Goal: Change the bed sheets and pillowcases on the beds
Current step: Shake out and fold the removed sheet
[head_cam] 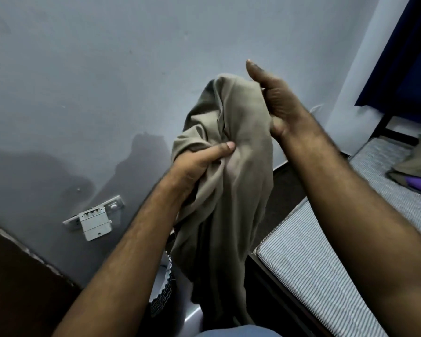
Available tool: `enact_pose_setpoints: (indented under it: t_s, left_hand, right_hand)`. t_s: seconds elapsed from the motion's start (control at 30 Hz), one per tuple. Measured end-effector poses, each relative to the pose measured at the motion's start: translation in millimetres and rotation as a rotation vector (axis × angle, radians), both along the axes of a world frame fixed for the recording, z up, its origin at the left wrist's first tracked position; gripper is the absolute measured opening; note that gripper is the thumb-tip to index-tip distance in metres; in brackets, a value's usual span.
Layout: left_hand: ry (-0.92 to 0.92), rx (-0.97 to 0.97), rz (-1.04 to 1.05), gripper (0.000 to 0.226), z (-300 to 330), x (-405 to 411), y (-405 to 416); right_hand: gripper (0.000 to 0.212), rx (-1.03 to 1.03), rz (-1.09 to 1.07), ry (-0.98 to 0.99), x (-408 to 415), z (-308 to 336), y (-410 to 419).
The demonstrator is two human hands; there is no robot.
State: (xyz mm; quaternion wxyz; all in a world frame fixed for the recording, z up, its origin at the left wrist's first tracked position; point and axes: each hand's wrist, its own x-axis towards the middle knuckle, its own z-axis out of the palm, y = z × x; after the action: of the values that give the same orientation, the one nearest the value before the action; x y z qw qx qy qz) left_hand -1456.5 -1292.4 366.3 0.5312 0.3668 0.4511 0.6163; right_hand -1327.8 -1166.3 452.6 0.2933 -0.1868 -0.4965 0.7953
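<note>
Nearest the camera, both bare forearms are reaching up and forward. The left hand (199, 164) is gripping a bunched fold of the olive-brown sheet (229, 166), thumb pressing into the cloth. The right hand (275, 103) is clutching the upper edge, thumb sticking up, its fingers hidden behind the fabric. The sheet is hanging between the hands in soft, limp, matte folds, its tail trailing down past the dark bed frame toward a ribbed basket (162, 285). That loose tail could be snagging on the frame corner or dragging on the floor. To the right, the striped mattress (309, 268) is lying bare, its piped edge rounded. Beyond, a pillow (416, 161) is resting on the farther mattress. A plastic socket box (95, 218) is sitting on the smooth grey wall (107, 69).
</note>
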Motion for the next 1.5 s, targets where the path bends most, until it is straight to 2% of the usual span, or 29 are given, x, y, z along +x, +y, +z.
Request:
enact_pose_setpoints:
  t_s: [0.1, 0.17, 0.27, 0.33, 0.43, 0.5, 0.6, 0.7, 0.77, 0.83, 0.9, 0.93, 1.03, 1.13, 1.2, 1.27, 1.33, 1.37, 1.4, 1.47, 1.5]
  left_hand:
    - [0.002, 0.059, 0.103, 0.036, 15, 4, 16]
    - [0.004, 0.072, 0.181, 0.046, 24, 5, 24]
    - [0.047, 0.076, 0.181, 0.043, 30, 5, 28]
    - [0.115, 0.058, 0.141, 0.035, 33, 4, 32]
    - [0.219, 0.083, 0.087, 0.021, 40, -3, 33]
    - [0.219, 0.093, 0.078, 0.018, 42, -24, 28]
    - [0.042, -0.019, 0.061, 0.019, 33, -78, 13]
    - [-0.164, -0.033, 0.229, 0.045, 6, -107, 7]
    - [-0.3, 0.038, 0.185, 0.083, -17, -100, 9]
    - [-0.279, 0.024, 0.075, 0.104, -40, -82, 13]
    - [-0.103, -0.06, 0.079, 0.114, -67, -61, 10]
    - [-0.068, -0.097, 0.069, 0.113, -83, -51, 6]
    - [-0.111, -0.149, -0.037, 0.079, -120, -15, -12]
    - [-0.133, -0.25, -0.006, 0.047, -115, 11, -15]
    - [-0.216, -0.208, 0.102, 0.031, -103, 6, -7]
    - [-0.377, -0.028, 0.193, 0.032, -84, -12, -4]
    - [-0.521, 0.142, 0.172, 0.038, -68, -37, -8]
    - [-0.554, 0.208, 0.15, 0.04, -61, -48, -11]
    - [-0.562, 0.262, 0.114, 0.042, -56, -58, -14]
    - [-0.532, 0.319, -0.005, 0.047, -50, -67, -18]
    - [-0.525, 0.297, -0.045, 0.06, -50, -70, -19]
  right_hand:
    - [0.077, 0.076, 0.053, 0.044, 6, -18, -9]
    - [0.082, 0.178, 0.068, 0.073, 13, -36, -22]
    - [0.075, 0.534, -0.245, -0.109, 20, -62, -34]
    - [0.06, 0.741, -0.456, -0.263, 22, -72, -35]
    - [0.033, 0.86, -0.704, -0.455, 25, -78, -24]
    - [0.027, 0.801, -0.802, -0.551, 31, -78, -9]
    - [0.025, 0.651, -0.889, -0.526, 45, -76, 14]
    - [0.022, 0.507, -0.854, -0.374, 45, -76, 22]
    - [0.021, 0.358, -0.688, -0.214, 34, -76, 15]
    - [0.02, 0.23, -0.57, -0.115, 20, -73, 6]
    - [0.019, 0.121, -0.517, -0.017, 12, -68, 3]
    - [0.021, 0.051, -0.49, 0.043, 11, -65, 2]
    - [0.027, -0.133, -0.295, 0.191, 11, -55, -2]
    - [0.062, -0.116, -0.053, 0.2, 13, -49, -10]
    - [0.069, -0.06, -0.024, 0.152, 18, -49, -8]
    - [0.063, 0.02, -0.048, 0.079, 26, -52, 1]
    - [0.036, 0.096, -0.121, -0.001, 35, -57, 15]
    - [0.017, 0.125, -0.202, -0.045, 41, -58, 23]
    - [0.008, 0.119, -0.252, -0.084, 47, -58, 28]
    - [0.033, 0.047, -0.309, -0.131, 57, -59, 38]
    - [0.032, -0.003, -0.319, -0.145, 60, -58, 41]
